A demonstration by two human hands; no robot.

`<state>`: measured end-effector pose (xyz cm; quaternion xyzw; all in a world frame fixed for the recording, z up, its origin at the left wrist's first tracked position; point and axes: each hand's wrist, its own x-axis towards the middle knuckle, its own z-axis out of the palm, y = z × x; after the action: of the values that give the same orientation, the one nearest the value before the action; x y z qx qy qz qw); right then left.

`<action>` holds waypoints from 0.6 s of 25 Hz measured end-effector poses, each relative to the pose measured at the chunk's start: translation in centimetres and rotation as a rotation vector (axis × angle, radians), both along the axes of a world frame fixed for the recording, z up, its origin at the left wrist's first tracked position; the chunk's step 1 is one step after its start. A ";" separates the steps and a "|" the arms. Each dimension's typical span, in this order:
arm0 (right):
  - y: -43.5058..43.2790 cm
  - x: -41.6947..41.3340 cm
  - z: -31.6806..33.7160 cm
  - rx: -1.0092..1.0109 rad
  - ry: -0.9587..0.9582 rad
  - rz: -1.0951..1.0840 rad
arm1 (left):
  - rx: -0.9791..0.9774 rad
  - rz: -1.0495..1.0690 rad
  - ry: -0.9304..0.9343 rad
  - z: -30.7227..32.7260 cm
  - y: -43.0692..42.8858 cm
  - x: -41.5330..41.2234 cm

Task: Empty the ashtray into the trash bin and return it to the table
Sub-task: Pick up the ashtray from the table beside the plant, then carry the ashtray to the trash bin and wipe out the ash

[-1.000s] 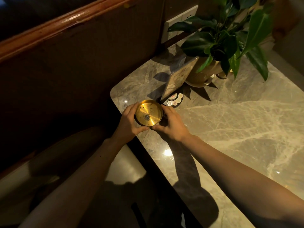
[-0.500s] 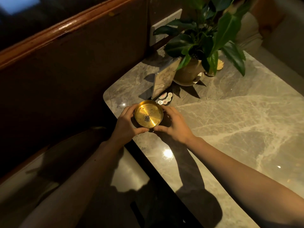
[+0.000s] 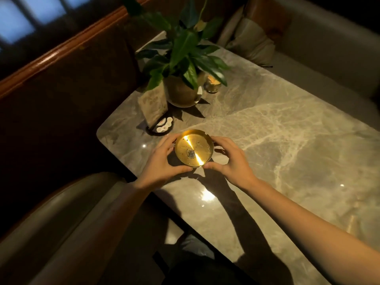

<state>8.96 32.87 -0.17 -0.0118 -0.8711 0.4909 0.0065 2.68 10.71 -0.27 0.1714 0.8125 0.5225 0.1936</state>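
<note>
Two hands: both bare, both on one ashtray, head view only.
Ashtray (image 3: 194, 151): round, brass-coloured, shallow, with notches in its far rim; held near the table's left corner, over the marble, a dark shadow beneath it. Whether its base touches the stone or hangs just above it cannot be told.
Contents: a small clump of grey ash (image 3: 191, 154) near the centre of the dish, a few loose specks beside it, and a bright streak of reflected light across the floor of the dish.
Left hand (image 3: 162, 163): grasping the ashtray's left rim, fingers curled round the far side, thumb along the near edge.
Right hand (image 3: 232, 161): grasping the ashtray's right rim, fingers over the far side, thumb at the near edge close to the left thumb.
Table (image 3: 277, 140): grey veined marble top with a rounded corner, glossy, showing lamp glare.
Potted plant (image 3: 181, 64): broad green leaves in a rounded pot, on a saucer, at the table's far left edge.
Card stand (image 3: 153, 109): upright card on a dark base, just in front of the pot, between plant and ashtray.
Small jar (image 3: 212, 85): just right of the pot, partly behind a leaf; contents unclear.
Seating: a padded bench (image 3: 61, 233) at lower left, cushions (image 3: 253, 42) beyond the table's far end.
</note>
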 end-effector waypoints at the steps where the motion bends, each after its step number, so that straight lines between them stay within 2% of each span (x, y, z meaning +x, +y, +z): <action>1: 1.1 1.1 0.5 -0.012 0.002 -0.032 | 0.000 -0.020 0.014 0.6 1.2 0.6; 15: 17.9 18.5 7.0 -0.017 0.065 -0.380 | 0.030 -0.376 0.128 6.6 21.3 10.4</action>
<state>27.43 50.74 6.87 -0.1603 -0.8485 0.4881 0.1273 13.05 32.01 6.34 0.3559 0.7689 0.4770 0.2334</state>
